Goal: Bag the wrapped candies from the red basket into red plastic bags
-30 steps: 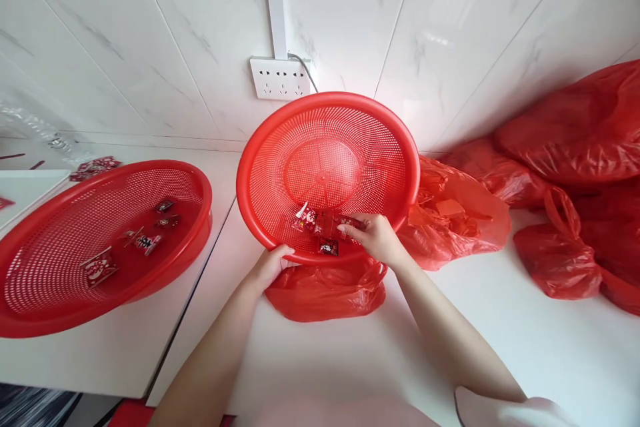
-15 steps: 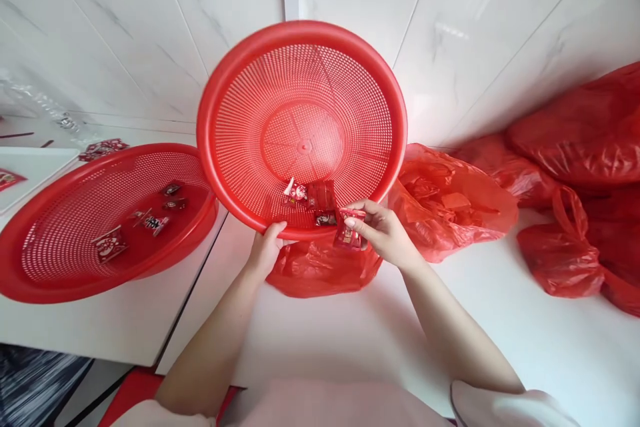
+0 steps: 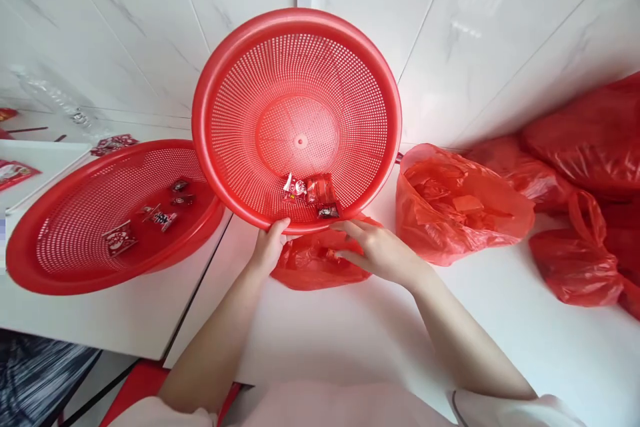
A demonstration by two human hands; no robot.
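Observation:
A red perforated plastic basket (image 3: 300,23) is tilted toward me, with several small wrapped packets (image 3: 319,188) near its lower rim. My left hand (image 3: 270,243) is closed on that rim, thumb on the inside. Below the rim sits an open red plastic bag (image 3: 305,263), partly hidden by the basket. My right hand (image 3: 377,250) is over the bag's mouth, just under the rim, with thumb and fingers apart. A small red piece shows in the bag by the thumb; I see nothing held in this hand.
Left of me, a second red basket (image 3: 65,283) holds several packets. An open red bag (image 3: 465,213) of red contents stands to the right, with a tied bag (image 3: 575,260) and larger full bags (image 3: 590,140) beyond. A tiled wall (image 3: 130,27) rises behind.
My right hand has moved from the basket's edge down over the bag and let go of the red packets it held. The left hand still grips the rim.

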